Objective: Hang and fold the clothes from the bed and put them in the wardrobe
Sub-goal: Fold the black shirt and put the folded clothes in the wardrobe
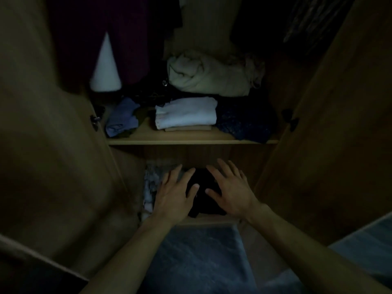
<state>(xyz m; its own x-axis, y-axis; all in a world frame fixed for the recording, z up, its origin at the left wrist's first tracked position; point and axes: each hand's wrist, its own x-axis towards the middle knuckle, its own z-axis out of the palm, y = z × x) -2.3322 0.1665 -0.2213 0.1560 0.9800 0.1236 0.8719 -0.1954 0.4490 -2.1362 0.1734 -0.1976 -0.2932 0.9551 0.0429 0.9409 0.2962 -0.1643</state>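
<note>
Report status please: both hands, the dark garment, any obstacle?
Left hand and right hand open, flat on black folded garment. Garment on lower shelf. Pale clothes pile close at left.

Domestic bedroom storage, seen dimly lit: an open wooden wardrobe [331, 124] with both doors swung outward to either side of the two hands. Directly above the hands, a shelf [191, 141] carries folded household clothing: a white folded garment [186, 113], a blue crumpled garment [121, 117] to its left, a dark patterned garment [244, 119] to its right and a cream bundle [210, 77] behind. Higher still, dark hanging garments [131, 39] occupy the rail space. Below the wrists lies a blue-grey rug [197, 257]. Under the palms a black folded garment [201, 187] rests on the lower shelf.
</note>
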